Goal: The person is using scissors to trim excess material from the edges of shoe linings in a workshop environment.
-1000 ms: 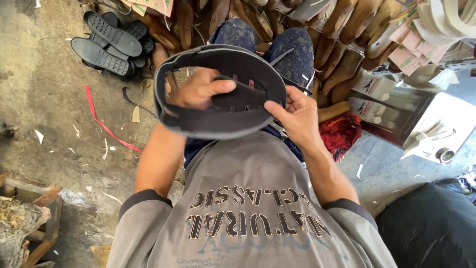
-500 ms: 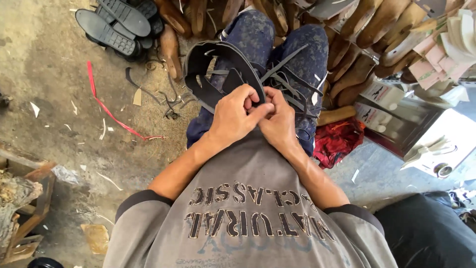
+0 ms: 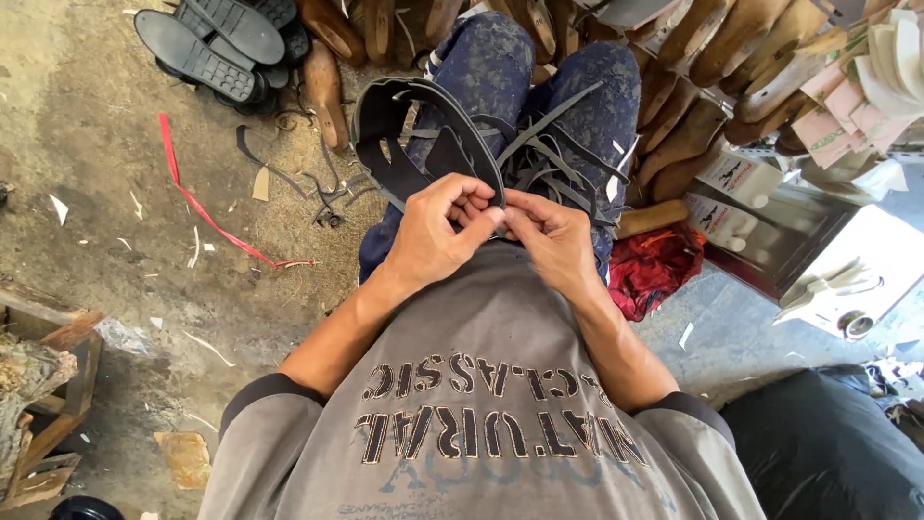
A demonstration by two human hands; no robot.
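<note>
We see both hands together over the lap, left hand (image 3: 433, 236) and right hand (image 3: 551, 241) pinching the rim of a dark curved leather shoe upper (image 3: 409, 135). Its thin dark straps (image 3: 558, 159) trail across the knees. What the fingertips grip exactly, we cannot tell.

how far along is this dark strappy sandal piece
Done: the dark sandal upper is already cut into straps. In hand: left hand and right hand pinch its near edge. Left: straps hang loose; black soles lie apart on the floor.

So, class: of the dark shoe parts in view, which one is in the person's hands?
The strappy dark sandal upper on the lap, pinched by both hands; the black soles lie untouched on the floor.
</note>
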